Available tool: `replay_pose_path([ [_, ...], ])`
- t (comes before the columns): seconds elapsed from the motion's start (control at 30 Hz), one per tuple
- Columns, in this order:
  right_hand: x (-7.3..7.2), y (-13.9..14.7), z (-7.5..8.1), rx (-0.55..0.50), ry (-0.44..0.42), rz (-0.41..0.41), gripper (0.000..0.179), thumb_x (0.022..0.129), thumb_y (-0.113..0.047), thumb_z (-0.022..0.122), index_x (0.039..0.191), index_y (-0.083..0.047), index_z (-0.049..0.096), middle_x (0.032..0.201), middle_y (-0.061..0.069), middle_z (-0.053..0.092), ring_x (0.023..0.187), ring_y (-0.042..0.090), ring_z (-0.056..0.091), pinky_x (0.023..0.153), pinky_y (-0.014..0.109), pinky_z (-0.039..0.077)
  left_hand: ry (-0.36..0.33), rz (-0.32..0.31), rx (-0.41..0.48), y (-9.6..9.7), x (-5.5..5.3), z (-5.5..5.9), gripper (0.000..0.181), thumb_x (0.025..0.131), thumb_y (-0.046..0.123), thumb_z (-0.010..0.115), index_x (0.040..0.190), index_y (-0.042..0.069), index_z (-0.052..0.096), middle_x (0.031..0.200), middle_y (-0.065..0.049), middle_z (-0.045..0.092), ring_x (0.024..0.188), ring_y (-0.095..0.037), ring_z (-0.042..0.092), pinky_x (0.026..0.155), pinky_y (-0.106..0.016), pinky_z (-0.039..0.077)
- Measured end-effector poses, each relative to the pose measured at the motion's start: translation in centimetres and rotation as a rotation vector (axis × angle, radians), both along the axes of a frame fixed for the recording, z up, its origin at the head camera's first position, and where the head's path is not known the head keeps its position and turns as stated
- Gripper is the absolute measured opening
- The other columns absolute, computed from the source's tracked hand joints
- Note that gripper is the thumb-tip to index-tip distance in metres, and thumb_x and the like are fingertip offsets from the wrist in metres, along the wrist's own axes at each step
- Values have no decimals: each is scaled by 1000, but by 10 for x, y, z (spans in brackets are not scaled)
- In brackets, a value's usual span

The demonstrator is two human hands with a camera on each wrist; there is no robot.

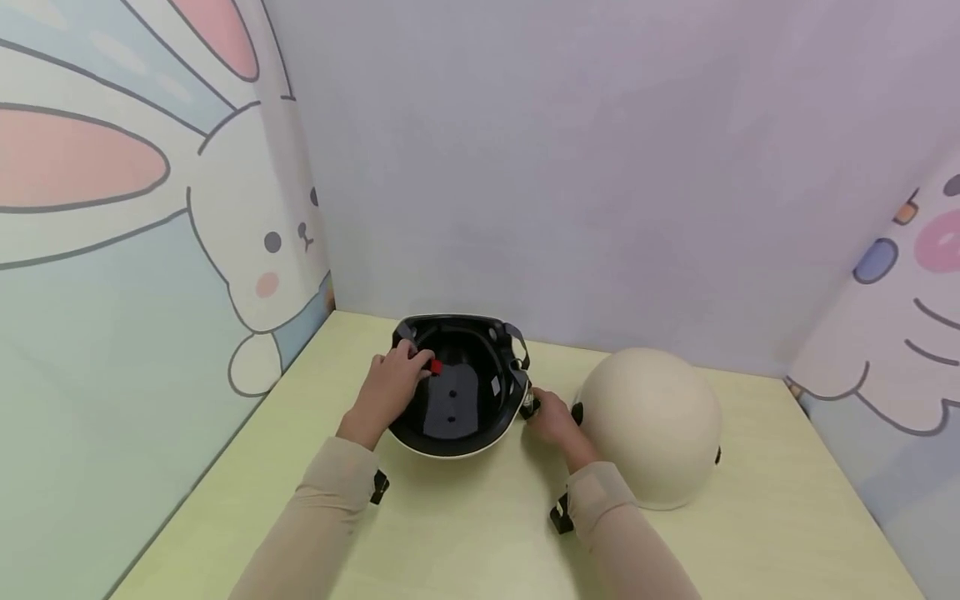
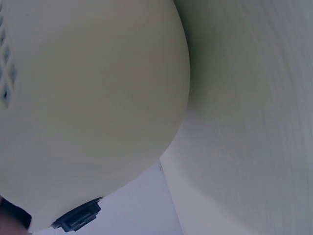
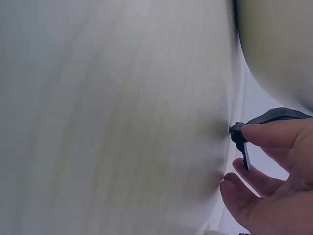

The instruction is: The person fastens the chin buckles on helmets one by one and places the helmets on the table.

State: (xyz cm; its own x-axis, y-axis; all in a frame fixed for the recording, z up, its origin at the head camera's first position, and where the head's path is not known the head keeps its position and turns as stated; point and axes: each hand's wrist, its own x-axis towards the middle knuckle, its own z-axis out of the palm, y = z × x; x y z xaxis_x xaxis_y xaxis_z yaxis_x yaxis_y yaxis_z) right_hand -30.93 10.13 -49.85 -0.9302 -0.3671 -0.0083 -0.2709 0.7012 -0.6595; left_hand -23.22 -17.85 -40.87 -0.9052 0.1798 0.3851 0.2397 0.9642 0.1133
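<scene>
A cream helmet (image 1: 450,450) lies tipped back on the table, its black hollow inside facing up toward me. My left hand (image 1: 390,387) reaches over its left rim, fingers curled at a red buckle piece (image 1: 436,366) inside the shell. In the left wrist view the helmet's smooth outer shell (image 2: 107,107) fills much of the picture, hiding most of that hand. At the helmet's right side, my right hand (image 1: 551,414) pinches a black strap buckle (image 3: 238,133) between thumb and fingers. The dark strap (image 3: 276,115) runs from it, and the other fingers are loosely bent.
A second cream helmet (image 1: 652,425) stands dome up to the right, close beside my right forearm. The pale yellow table (image 1: 465,550) meets a plain back wall (image 1: 555,167). Side walls with cartoon drawings, including a rabbit (image 1: 247,233), enclose it.
</scene>
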Motion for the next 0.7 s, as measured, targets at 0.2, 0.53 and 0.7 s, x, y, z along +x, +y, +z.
replay_pose_path([
  [0.2, 1, 1, 2, 45, 10, 15, 57, 74, 12, 58, 131, 7, 55, 115, 27, 58, 76, 29, 47, 70, 38, 38, 83, -65, 35, -2, -2, -3, 28, 94, 17, 67, 121, 7, 64, 103, -16, 53, 81, -27, 56, 68, -41, 48],
  [0.53, 7, 2, 0, 45, 48, 4, 25, 74, -1, 78, 98, -1, 70, 97, 13, 68, 88, 31, 60, 82, 40, 47, 112, -101, 133, -3, 0, -2, 27, 95, 14, 66, 120, 4, 63, 109, -19, 52, 88, -29, 60, 73, -39, 52],
  [0.7, 8, 4, 2, 13, 35, -15, 25, 78, -4, 77, 102, -3, 72, 101, 13, 68, 91, 30, 61, 84, 42, 47, 94, -97, 160, -4, -1, -3, 26, 97, 14, 63, 121, 5, 63, 110, -18, 52, 87, -27, 59, 72, -38, 52],
])
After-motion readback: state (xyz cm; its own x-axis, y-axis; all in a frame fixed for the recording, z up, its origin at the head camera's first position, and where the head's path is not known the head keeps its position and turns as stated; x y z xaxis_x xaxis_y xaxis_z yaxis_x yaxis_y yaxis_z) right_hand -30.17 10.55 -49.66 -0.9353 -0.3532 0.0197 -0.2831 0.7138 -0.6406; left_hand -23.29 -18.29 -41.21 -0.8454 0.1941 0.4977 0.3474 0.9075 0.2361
